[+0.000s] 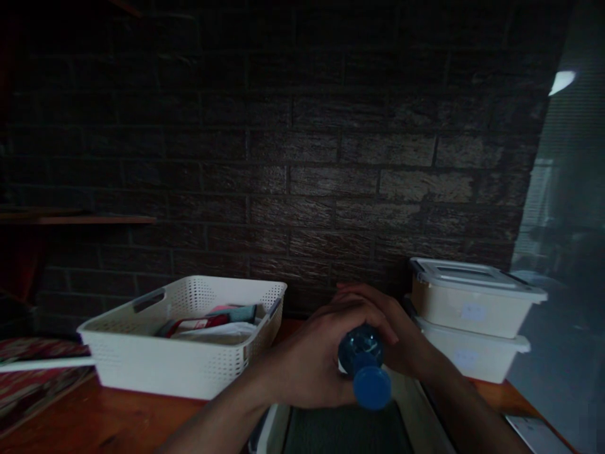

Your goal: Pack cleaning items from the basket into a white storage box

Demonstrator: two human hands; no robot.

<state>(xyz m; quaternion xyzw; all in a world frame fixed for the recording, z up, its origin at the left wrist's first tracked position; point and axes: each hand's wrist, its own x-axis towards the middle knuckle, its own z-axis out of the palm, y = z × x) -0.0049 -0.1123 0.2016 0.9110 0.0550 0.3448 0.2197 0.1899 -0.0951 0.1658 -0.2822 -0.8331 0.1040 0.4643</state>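
My left hand (312, 356) is closed round a clear bottle (357, 347) with a blue cap (372, 387). The bottle is tilted, its capped end pointing towards me. My right hand (375, 302) is just beyond the left one, close to the far part of the bottle. Most of its fingers are hidden, so its grip does not show. Beneath both hands lies a light-rimmed box or tray (273, 429) with a dark green surface (347, 432) inside. My hands and the bottle cover its far part.
A white perforated basket (151, 372) holding cloth-like items (231, 315) stands left on the wooden table (142, 419). Two lidded boxes (472, 312) are stacked at right, with a phone (536, 435) near the edge. A dark brick wall (307, 157) rises behind; a shelf (94, 219) juts out at left.
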